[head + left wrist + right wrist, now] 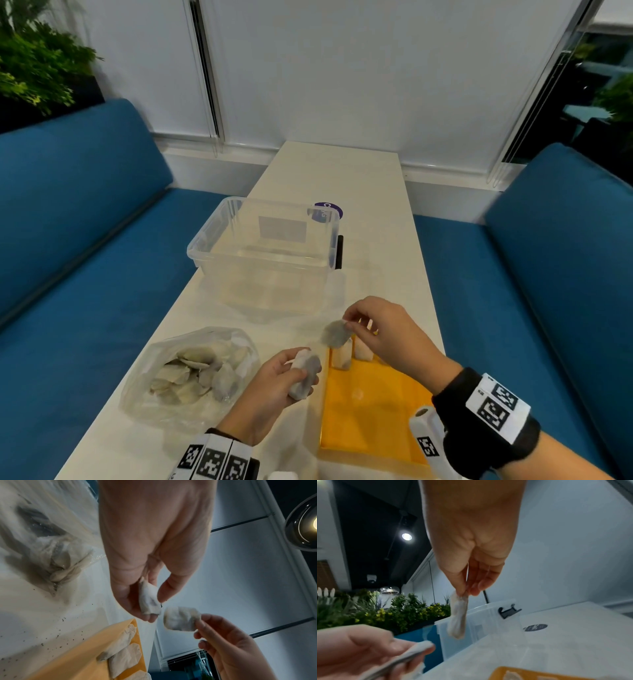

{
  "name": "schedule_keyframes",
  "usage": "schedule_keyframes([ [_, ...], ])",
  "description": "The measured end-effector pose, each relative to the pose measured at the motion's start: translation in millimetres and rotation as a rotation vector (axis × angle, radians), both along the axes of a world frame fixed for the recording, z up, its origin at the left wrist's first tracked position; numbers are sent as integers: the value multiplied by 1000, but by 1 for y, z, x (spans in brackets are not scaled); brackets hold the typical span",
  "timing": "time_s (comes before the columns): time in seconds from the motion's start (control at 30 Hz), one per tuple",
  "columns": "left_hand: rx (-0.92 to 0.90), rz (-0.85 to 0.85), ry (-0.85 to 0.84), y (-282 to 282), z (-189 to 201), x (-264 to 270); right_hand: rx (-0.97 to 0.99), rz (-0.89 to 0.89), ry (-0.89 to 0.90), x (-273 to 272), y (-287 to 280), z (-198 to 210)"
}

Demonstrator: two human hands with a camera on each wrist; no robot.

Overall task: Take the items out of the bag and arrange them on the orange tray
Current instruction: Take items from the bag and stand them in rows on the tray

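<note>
Head view: the right hand (383,329) pinches 1 sachet (335,333) by its top edge, dangling just above the far end of the tray (373,411). The left hand (274,383) curls round another sachet (306,375) just left of the tray. At least 2 sachets (352,351) lie at the tray's far end — a 3rd seems to show in the left wrist view, though it is cut off. The bag (191,373), well left of the tray, holds many more. The pinch is thin, so the limp sachet could slip and land crooked or on its neighbours. Dark specks on the table (42,635) beside the tray suggest leaking — squeezing may burst the paper. The left hand's sachet could drop short of the tray.
</note>
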State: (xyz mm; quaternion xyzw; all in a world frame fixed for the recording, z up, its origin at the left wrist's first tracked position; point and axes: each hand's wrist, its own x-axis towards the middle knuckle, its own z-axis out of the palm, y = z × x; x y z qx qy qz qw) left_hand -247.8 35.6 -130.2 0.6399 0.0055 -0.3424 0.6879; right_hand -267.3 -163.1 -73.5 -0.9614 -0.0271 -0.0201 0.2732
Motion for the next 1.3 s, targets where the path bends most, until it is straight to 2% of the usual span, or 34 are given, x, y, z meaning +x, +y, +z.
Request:
schedule_keyframes([
  [0.2,15,28,-25,0,1,1,-93,-32,28,6,-29,-18],
  [0.4,82,13,-59,3,-3,1,-220,-5,255,13,-39,-43],
  [0.63,68,34,-30,8,-12,3,-212,13,420,24,-44,-66],
  [0.87,-13,57,37,7,-18,8,-217,-91,380,35,-45,-74],
  [1.13,-25,7,21,3,-20,11,-282,-74,318,37,-40,-79],
  [1.2,-26,3,16,1,-19,11,-240,-68,252,33,-34,-75],
  [1.3,-31,9,14,-3,-18,10,-10,-24,192,24,-13,-56],
])
